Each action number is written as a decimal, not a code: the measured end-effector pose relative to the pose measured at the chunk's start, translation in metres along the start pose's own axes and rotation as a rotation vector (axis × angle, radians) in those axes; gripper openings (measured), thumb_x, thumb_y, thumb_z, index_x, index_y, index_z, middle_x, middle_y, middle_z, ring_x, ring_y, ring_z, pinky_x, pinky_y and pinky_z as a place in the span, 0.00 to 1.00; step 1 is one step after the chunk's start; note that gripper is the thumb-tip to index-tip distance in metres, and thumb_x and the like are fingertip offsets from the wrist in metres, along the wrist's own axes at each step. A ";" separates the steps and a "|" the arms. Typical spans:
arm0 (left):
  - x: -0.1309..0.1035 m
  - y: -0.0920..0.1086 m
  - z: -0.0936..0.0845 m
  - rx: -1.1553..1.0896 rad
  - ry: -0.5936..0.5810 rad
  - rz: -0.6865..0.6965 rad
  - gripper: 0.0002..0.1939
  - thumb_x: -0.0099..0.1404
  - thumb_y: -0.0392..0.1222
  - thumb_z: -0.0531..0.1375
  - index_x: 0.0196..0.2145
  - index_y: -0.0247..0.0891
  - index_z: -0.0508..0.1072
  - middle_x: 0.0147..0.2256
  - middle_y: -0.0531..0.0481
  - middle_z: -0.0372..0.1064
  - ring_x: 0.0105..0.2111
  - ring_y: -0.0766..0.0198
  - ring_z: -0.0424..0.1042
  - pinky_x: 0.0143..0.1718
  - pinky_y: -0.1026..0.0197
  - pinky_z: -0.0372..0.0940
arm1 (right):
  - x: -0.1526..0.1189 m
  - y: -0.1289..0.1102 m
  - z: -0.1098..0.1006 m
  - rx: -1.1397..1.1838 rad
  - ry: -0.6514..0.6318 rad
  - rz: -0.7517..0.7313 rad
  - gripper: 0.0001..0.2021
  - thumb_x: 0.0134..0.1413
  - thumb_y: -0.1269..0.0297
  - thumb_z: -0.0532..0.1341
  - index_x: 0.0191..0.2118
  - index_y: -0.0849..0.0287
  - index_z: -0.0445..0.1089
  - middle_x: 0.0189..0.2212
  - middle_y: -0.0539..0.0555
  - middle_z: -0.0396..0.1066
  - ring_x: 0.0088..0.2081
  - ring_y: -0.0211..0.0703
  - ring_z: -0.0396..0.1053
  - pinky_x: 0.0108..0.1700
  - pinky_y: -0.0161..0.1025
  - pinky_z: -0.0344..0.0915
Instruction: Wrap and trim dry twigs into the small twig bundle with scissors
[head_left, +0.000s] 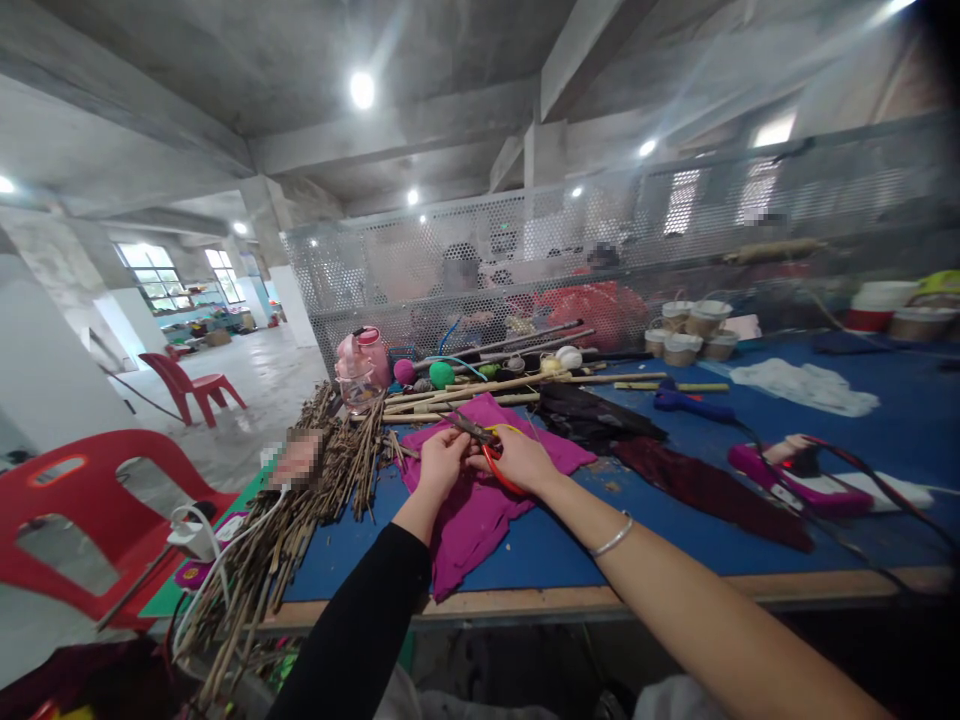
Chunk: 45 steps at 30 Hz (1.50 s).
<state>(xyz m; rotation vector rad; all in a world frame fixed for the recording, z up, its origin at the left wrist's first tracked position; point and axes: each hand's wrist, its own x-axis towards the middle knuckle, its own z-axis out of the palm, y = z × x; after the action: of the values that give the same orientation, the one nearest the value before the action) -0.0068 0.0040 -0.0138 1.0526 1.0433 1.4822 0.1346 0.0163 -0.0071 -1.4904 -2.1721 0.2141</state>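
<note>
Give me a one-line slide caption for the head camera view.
Over magenta cloth, the right hand holds scissors near the left hand, beside a heap of twigs.

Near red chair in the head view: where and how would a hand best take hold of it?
The near red chair looks best gripped by the top rim of its backrest, coming from above with fingers hooked into the slot. The backrest stands upright, its rim rises free, and the slot lies just below, making a natural grip.

Two red chairs (84, 500) left of the fingers (510, 458), one pair of scissors (491, 462) in them, one pink cloth (476, 530) under.
</note>
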 end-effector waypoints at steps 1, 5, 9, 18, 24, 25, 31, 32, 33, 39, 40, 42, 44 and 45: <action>0.000 0.000 0.000 -0.003 -0.003 0.001 0.11 0.48 0.40 0.63 0.29 0.31 0.72 0.23 0.48 0.71 0.22 0.68 0.68 0.20 0.69 0.61 | 0.000 0.000 0.000 0.005 0.006 -0.003 0.30 0.39 0.38 0.56 0.44 0.56 0.63 0.42 0.55 0.69 0.42 0.47 0.67 0.38 0.36 0.60; 0.000 0.000 0.002 -0.037 -0.031 -0.017 0.13 0.47 0.42 0.63 0.30 0.30 0.71 0.24 0.48 0.71 0.22 0.67 0.69 0.21 0.67 0.61 | 0.000 -0.001 0.001 0.009 0.025 0.003 0.30 0.38 0.38 0.57 0.42 0.56 0.63 0.40 0.55 0.69 0.41 0.48 0.67 0.38 0.37 0.60; 0.000 -0.001 0.002 -0.044 -0.041 -0.023 0.15 0.45 0.44 0.64 0.30 0.30 0.71 0.25 0.47 0.71 0.22 0.67 0.69 0.20 0.68 0.60 | 0.000 0.000 0.001 0.019 0.025 -0.006 0.29 0.38 0.39 0.58 0.43 0.57 0.63 0.40 0.55 0.69 0.41 0.48 0.67 0.38 0.37 0.60; -0.004 0.002 0.002 0.011 -0.056 -0.003 0.16 0.46 0.45 0.64 0.31 0.30 0.73 0.25 0.47 0.72 0.17 0.72 0.64 0.17 0.70 0.56 | -0.002 0.000 -0.001 -0.004 -0.019 0.044 0.31 0.40 0.36 0.53 0.44 0.56 0.63 0.39 0.56 0.70 0.40 0.50 0.68 0.36 0.38 0.60; -0.004 0.003 0.000 0.091 0.005 0.017 0.17 0.50 0.44 0.62 0.37 0.32 0.73 0.28 0.48 0.72 0.17 0.73 0.63 0.16 0.70 0.56 | 0.000 -0.001 -0.001 -0.038 -0.033 0.086 0.29 0.41 0.36 0.52 0.41 0.55 0.66 0.35 0.56 0.72 0.38 0.49 0.69 0.34 0.37 0.59; -0.004 0.003 0.000 0.104 0.014 0.015 0.17 0.51 0.44 0.61 0.38 0.32 0.73 0.29 0.47 0.72 0.17 0.73 0.63 0.16 0.71 0.56 | 0.000 0.000 -0.001 -0.040 -0.029 0.087 0.29 0.41 0.36 0.53 0.41 0.55 0.66 0.35 0.55 0.72 0.38 0.49 0.69 0.34 0.37 0.59; -0.001 0.000 0.000 0.078 -0.014 0.006 0.15 0.53 0.43 0.59 0.38 0.34 0.72 0.30 0.48 0.71 0.18 0.73 0.65 0.16 0.71 0.58 | 0.001 0.003 0.000 -0.068 0.001 0.048 0.29 0.42 0.35 0.51 0.39 0.53 0.67 0.34 0.55 0.73 0.37 0.49 0.70 0.34 0.37 0.60; -0.001 0.000 0.000 0.069 -0.016 0.006 0.15 0.53 0.43 0.59 0.37 0.34 0.72 0.29 0.48 0.70 0.18 0.73 0.64 0.16 0.71 0.57 | 0.001 0.003 -0.001 -0.074 0.006 0.049 0.29 0.42 0.35 0.51 0.41 0.53 0.67 0.34 0.55 0.73 0.37 0.50 0.70 0.34 0.38 0.60; -0.001 0.000 0.001 0.063 -0.017 0.005 0.14 0.53 0.43 0.59 0.37 0.33 0.72 0.29 0.49 0.70 0.18 0.74 0.64 0.16 0.71 0.57 | 0.001 0.003 -0.001 -0.077 0.011 0.053 0.30 0.41 0.35 0.51 0.42 0.53 0.66 0.35 0.56 0.72 0.38 0.50 0.70 0.35 0.38 0.60; -0.001 0.000 0.002 0.033 -0.053 -0.014 0.10 0.53 0.43 0.58 0.29 0.32 0.70 0.23 0.52 0.68 0.15 0.74 0.61 0.16 0.70 0.55 | -0.002 -0.002 -0.002 -0.017 0.015 0.014 0.30 0.39 0.38 0.56 0.44 0.55 0.63 0.41 0.55 0.69 0.42 0.48 0.68 0.38 0.37 0.60; -0.001 -0.001 0.002 0.028 -0.060 -0.016 0.10 0.53 0.43 0.58 0.29 0.32 0.70 0.22 0.52 0.68 0.15 0.73 0.61 0.16 0.70 0.55 | -0.002 -0.002 -0.002 -0.014 0.023 0.003 0.29 0.39 0.39 0.57 0.43 0.56 0.63 0.41 0.55 0.69 0.42 0.48 0.68 0.38 0.36 0.60; -0.001 -0.001 0.002 0.019 -0.070 -0.019 0.10 0.52 0.43 0.59 0.29 0.32 0.70 0.23 0.51 0.69 0.16 0.72 0.62 0.16 0.69 0.56 | -0.001 -0.002 -0.001 -0.018 0.043 -0.015 0.29 0.39 0.39 0.57 0.43 0.57 0.63 0.40 0.56 0.69 0.42 0.48 0.67 0.38 0.37 0.60; -0.001 -0.001 0.002 0.013 -0.083 -0.024 0.11 0.51 0.44 0.59 0.29 0.33 0.70 0.24 0.50 0.69 0.17 0.71 0.63 0.17 0.69 0.56 | -0.001 0.000 -0.001 -0.027 0.054 -0.028 0.29 0.38 0.39 0.58 0.42 0.57 0.63 0.39 0.56 0.69 0.41 0.49 0.67 0.38 0.37 0.59; -0.001 -0.002 0.002 0.012 -0.089 -0.028 0.11 0.51 0.44 0.59 0.29 0.33 0.70 0.24 0.50 0.69 0.17 0.71 0.63 0.17 0.69 0.56 | 0.000 0.000 -0.001 -0.031 0.058 -0.034 0.29 0.38 0.39 0.58 0.41 0.57 0.63 0.39 0.56 0.69 0.41 0.49 0.67 0.38 0.37 0.59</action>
<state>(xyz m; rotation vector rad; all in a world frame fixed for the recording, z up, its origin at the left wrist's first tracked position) -0.0048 0.0032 -0.0150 1.0984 1.0008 1.3960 0.1352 0.0162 -0.0068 -1.4572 -2.1620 0.1246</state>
